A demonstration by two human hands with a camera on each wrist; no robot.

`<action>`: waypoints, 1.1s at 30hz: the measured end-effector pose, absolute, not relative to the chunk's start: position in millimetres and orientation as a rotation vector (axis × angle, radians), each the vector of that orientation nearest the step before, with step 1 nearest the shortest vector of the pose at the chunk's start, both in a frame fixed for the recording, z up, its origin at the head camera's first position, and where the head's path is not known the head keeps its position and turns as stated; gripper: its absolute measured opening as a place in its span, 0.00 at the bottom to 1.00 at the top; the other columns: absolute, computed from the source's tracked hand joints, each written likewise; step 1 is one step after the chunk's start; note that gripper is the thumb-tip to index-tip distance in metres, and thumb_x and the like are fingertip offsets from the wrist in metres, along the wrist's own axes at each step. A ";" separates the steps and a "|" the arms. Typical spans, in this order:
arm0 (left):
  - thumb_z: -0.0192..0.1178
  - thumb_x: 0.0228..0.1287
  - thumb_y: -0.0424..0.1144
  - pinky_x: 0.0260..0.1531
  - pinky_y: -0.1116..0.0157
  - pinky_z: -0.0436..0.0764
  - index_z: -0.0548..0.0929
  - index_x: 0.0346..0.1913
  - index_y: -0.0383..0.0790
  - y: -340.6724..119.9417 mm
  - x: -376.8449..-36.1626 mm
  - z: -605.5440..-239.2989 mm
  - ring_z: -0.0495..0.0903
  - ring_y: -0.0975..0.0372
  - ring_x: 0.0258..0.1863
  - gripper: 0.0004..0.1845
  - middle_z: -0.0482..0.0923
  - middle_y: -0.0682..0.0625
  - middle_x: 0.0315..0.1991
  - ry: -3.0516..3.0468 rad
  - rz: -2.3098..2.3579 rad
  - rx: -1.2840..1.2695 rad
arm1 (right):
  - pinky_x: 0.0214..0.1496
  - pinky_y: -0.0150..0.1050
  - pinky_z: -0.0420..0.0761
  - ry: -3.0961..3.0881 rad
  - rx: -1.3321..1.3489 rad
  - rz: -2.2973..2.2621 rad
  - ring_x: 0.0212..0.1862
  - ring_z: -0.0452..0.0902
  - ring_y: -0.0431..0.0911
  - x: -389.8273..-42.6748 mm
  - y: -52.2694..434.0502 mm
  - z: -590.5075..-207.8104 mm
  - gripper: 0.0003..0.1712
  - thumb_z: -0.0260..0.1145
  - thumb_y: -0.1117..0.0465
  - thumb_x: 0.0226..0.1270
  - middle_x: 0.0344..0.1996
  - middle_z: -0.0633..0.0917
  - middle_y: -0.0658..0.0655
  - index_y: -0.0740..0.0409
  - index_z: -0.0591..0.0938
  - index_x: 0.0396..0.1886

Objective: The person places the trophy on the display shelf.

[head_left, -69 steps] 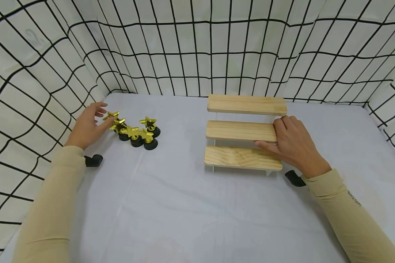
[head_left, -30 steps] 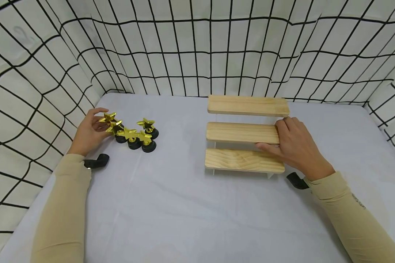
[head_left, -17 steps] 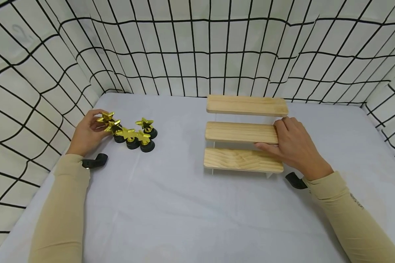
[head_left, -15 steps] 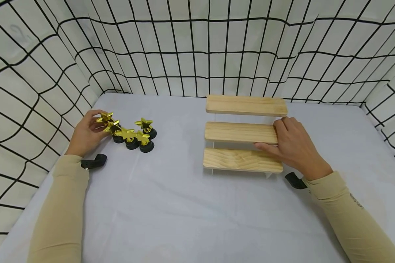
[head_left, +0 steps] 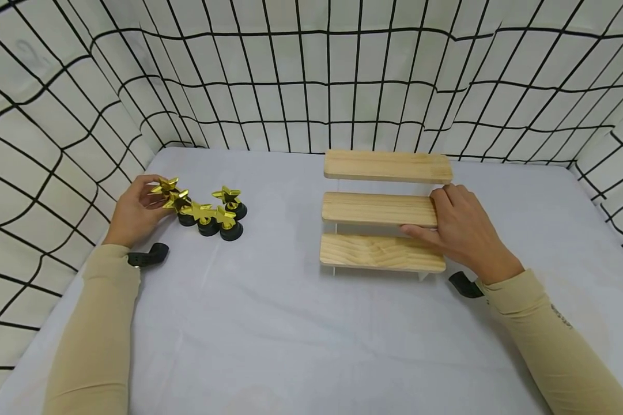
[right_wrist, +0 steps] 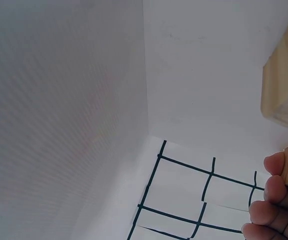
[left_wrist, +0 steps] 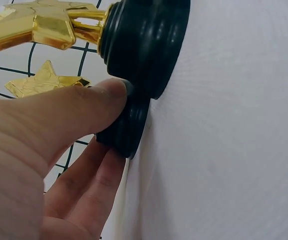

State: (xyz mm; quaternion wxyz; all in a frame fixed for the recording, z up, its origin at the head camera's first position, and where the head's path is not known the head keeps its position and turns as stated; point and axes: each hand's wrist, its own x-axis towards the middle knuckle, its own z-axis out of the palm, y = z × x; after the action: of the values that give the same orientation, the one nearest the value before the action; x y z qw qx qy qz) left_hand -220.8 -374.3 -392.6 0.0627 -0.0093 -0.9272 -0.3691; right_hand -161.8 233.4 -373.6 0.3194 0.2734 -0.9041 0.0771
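Hands apart. L hand (head_left: 137, 213) pinches base of 1 star trophy (head_left: 165, 186), table's (head_left: 270, 323) far-L corner; 4 others (head_left: 200, 212) adj. R hand (head_left: 465, 233) grips wooden stand (head_left: 381, 252), mid tier (head_left: 376, 208), R end. Status: stand loaded 0/5.

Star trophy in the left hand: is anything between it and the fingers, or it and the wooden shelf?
Nothing visible separates the left hand from the star trophy; it grips the black base. Toward the wooden shelf, four other trophies stand in between.

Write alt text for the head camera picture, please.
A person's left hand holds the leftmost of five gold star trophies on a white table; the right hand grips the middle shelf of a three-tier wooden stand.
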 end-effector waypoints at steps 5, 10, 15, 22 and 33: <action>0.69 0.67 0.31 0.45 0.93 0.72 0.67 0.69 0.51 -373.7 -221.0 -392.6 0.74 0.80 0.50 0.32 0.75 0.34 0.68 -2.814 -1.117 -0.005 | 0.26 0.45 0.65 -2.391 0.714 0.201 0.25 0.64 0.54 -161.0 234.0 -374.1 0.57 0.40 0.15 0.66 0.23 0.70 0.61 0.70 0.72 0.31; 0.69 0.67 0.30 0.47 0.92 0.74 0.67 0.70 0.45 -373.1 -220.6 -393.9 0.76 0.78 0.53 0.32 0.75 0.34 0.68 -2.803 -1.117 -0.015 | 0.27 0.44 0.65 -2.394 0.704 0.198 0.25 0.63 0.54 -160.1 233.2 -373.8 0.57 0.37 0.14 0.66 0.23 0.69 0.61 0.70 0.72 0.30; 0.69 0.66 0.29 0.45 0.94 0.72 0.66 0.70 0.42 -372.7 -220.2 -393.8 0.77 0.72 0.55 0.33 0.74 0.34 0.68 -2.800 -1.114 -0.008 | 0.26 0.44 0.65 -2.388 0.711 0.201 0.25 0.63 0.54 -159.9 232.4 -372.5 0.56 0.40 0.15 0.67 0.23 0.69 0.61 0.70 0.72 0.30; 0.68 0.67 0.29 0.46 0.93 0.72 0.65 0.71 0.40 -373.6 -220.0 -390.9 0.78 0.67 0.56 0.34 0.74 0.34 0.68 -2.807 -1.108 -0.009 | 0.26 0.44 0.65 -2.393 0.698 0.203 0.25 0.63 0.54 -158.6 230.9 -372.1 0.58 0.37 0.14 0.66 0.23 0.70 0.61 0.70 0.73 0.30; 0.64 0.70 0.29 0.48 0.91 0.75 0.62 0.75 0.38 -376.6 -220.5 -388.6 0.72 0.85 0.49 0.34 0.72 0.29 0.69 -2.720 -1.215 -0.014 | 0.25 0.44 0.64 -2.362 0.715 0.231 0.23 0.62 0.54 -160.3 231.2 -373.0 0.57 0.38 0.15 0.66 0.22 0.68 0.60 0.69 0.72 0.30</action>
State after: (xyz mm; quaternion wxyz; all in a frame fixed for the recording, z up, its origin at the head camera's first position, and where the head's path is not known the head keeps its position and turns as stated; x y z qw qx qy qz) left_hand -220.5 -376.6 -388.6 0.0810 -0.0047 -0.9100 -0.4065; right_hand -160.3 231.2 -373.0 0.3254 0.2729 -0.9011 0.0882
